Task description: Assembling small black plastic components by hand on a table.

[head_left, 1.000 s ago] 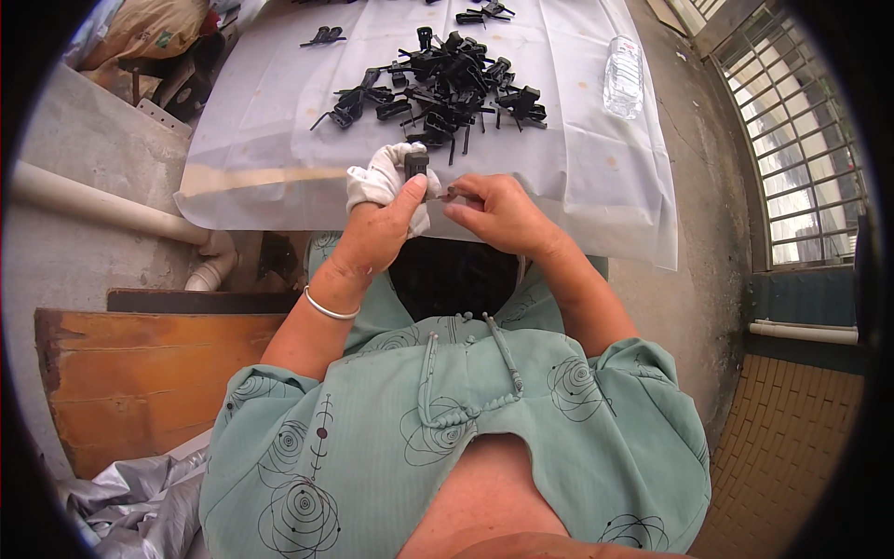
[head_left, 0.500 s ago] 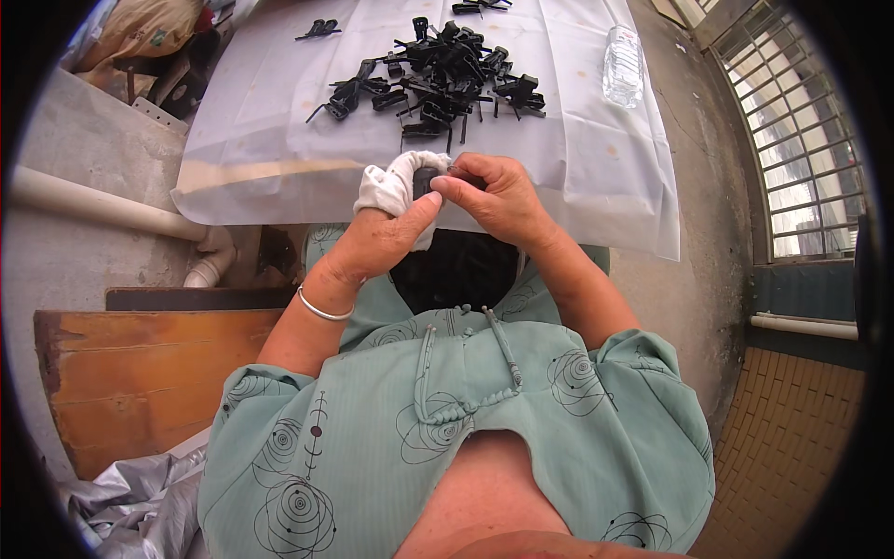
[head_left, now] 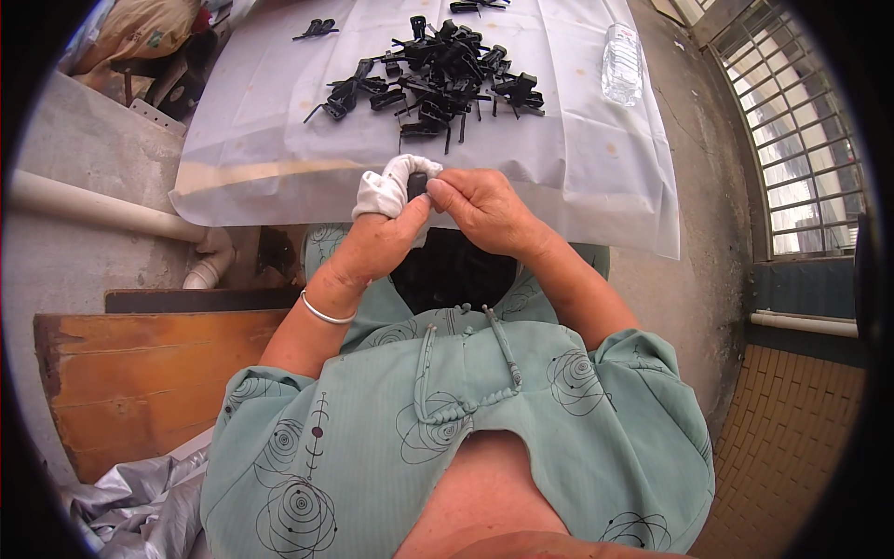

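Note:
Close to the near edge of the covered table, my left hand grips a small black plastic part between its bare thumb and its covered fingers. A white cloth or glove wraps those fingers; which of the two I cannot tell. My right hand is closed, thumb and forefinger pinched against the right side of the same part. What else lies between those fingertips is hidden. Beyond both hands lies a heap of similar black plastic parts with thin protruding strips.
A clear plastic bottle lies at the table's right. Smaller groups of black parts sit farther back. White sheeting covers the table and hangs over its edge. Below my hands is something black. A wooden board stands at left.
Both hands have shifted slightly left with the black part. The right fingers have closed in nearer to it and the wrist has turned a little. The heap looks the same.

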Motion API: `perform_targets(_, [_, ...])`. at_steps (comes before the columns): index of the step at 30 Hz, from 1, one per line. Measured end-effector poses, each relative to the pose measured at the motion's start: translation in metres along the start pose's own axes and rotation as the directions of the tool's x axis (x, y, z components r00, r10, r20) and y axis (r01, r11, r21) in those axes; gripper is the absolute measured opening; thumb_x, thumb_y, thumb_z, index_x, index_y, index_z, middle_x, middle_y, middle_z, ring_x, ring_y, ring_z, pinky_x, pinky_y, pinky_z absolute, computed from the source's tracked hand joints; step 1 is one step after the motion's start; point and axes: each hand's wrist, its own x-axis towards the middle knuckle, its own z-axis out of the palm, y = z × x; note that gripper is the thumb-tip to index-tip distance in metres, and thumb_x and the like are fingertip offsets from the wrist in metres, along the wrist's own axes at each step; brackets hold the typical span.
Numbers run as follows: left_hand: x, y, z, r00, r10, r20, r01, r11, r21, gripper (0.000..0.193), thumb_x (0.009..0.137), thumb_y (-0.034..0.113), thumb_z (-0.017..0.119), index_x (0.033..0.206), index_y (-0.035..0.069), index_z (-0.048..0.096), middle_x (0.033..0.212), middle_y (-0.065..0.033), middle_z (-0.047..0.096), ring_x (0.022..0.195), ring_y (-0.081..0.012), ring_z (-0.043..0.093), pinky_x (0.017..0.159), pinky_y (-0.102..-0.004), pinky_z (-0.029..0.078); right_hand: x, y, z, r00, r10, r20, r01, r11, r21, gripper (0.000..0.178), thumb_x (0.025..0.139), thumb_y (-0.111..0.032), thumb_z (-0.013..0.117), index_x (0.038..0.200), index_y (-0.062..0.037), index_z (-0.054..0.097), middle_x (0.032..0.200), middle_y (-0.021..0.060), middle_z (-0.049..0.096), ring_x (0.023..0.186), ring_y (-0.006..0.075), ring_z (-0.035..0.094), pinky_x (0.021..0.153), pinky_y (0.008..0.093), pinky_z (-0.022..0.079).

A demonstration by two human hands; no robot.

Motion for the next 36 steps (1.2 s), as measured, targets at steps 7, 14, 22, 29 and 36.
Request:
perform_targets(7, [-0.003,0.010,0.003,0.983,0.186,-0.005,-0.165,0.882,0.441,0.025,0.081,0.009,0.048,0.104,-0.002,0.047,0.089,-0.0150,0.054,0.085,-0.0260,0.052,0.078,-0.0328,0.043,0.002,0.008,0.012,0.998,0.053,-0.016,-0.052,0.997,0.051,0.028,0.090,-0.020,0.049,0.073,0.0016,0.055,0.060,0.0113,0.053,0.055,0.0176,0.048,0.055,0.0330,0.041])
perform_targets(14, [0.042,0.008,-0.030,0.875,0.463,0.143,-0.347,0.391,0.852,0.023,0.083,0.015,0.055,0.102,0.003,0.060,0.101,-0.0188,0.058,0.096,-0.0340,0.054,0.083,-0.0380,0.044,-0.003,0.021,-0.023,0.978,0.202,-0.046,-0.202,0.979,0.005,0.035,0.092,-0.025,0.048,0.069,0.0002,0.053,0.061,0.0007,0.048,0.060,0.0084,0.041,0.056,0.0259,0.038])
perform_targets(22, [0.070,-0.022,-0.028,0.898,0.438,0.048,-0.314,0.560,0.767,0.023,0.078,0.010,0.057,0.099,0.002,0.057,0.093,-0.0161,0.059,0.083,-0.0295,0.058,0.076,-0.0352,0.047,-0.004,0.016,-0.013,0.986,-0.051,-0.158,0.017,0.978,-0.209,0.020,0.084,-0.016,0.061,0.073,-0.0005,0.054,0.058,0.0066,0.047,0.051,0.0134,0.041,0.049,0.0274,0.038])
perform_targets(29, [0.036,-0.008,-0.008,0.997,0.059,-0.042,-0.061,0.997,-0.043,0.028,0.086,0.009,0.051,0.113,0.001,0.047,0.089,-0.0060,0.056,0.066,-0.0094,0.056,0.051,-0.0226,0.047,0.007,0.010,0.009,0.854,-0.354,-0.382,0.278,0.930,-0.240,0.021,0.079,-0.016,0.067,0.073,0.0000,0.054,0.058,0.0049,0.049,0.049,0.0111,0.041,0.046,0.0253,0.036])
perform_targets(36, [0.019,0.009,-0.004,0.997,0.051,0.057,-0.052,0.998,0.019,0.031,0.082,0.001,0.054,0.112,-0.003,0.046,0.087,-0.0062,0.057,0.060,-0.0094,0.057,0.049,-0.0210,0.047,0.015,0.000,-0.014,0.970,0.197,-0.143,-0.162,0.960,0.229,0.030,0.085,-0.023,0.062,0.069,0.0005,0.055,0.060,-0.0030,0.047,0.058,0.0047,0.039,0.050,0.0232,0.035])
